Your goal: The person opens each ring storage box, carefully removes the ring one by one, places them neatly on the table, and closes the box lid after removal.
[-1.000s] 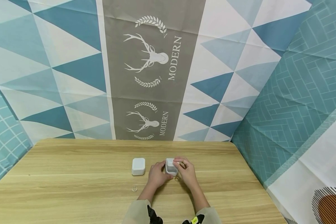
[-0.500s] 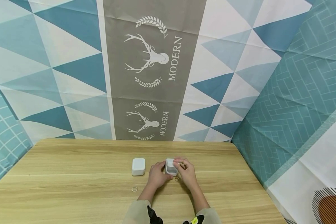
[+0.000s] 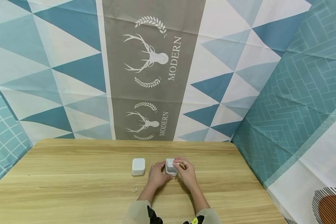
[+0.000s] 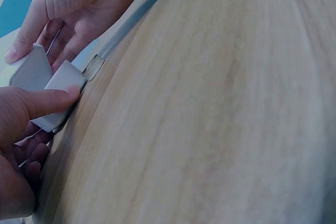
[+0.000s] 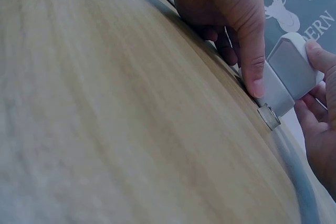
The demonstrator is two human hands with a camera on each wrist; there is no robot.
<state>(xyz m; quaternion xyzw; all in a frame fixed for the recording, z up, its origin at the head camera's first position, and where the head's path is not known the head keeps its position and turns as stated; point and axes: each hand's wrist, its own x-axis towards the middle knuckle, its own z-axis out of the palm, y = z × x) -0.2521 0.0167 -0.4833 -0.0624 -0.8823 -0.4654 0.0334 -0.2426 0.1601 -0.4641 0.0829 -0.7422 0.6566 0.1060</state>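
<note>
A small white ring box (image 3: 171,171) stands on the table with its lid (image 5: 295,64) tilted up, showing a grey inner side. My left hand (image 3: 156,176) grips the box's base (image 4: 66,77), thumb on the near face and fingers behind. The raised lid is pinched by my right hand (image 3: 187,172) between thumb and fingers. Just in front of the box, close to its base, a gold-coloured ring (image 3: 177,179) sits on the wood. What lies inside the box cannot be made out.
Left of my hands is a second white box (image 3: 138,166), closed. Nearer to me lies a silvery ring (image 3: 134,189). The wooden table (image 3: 72,186) ends at the back against a patterned cloth (image 3: 145,93).
</note>
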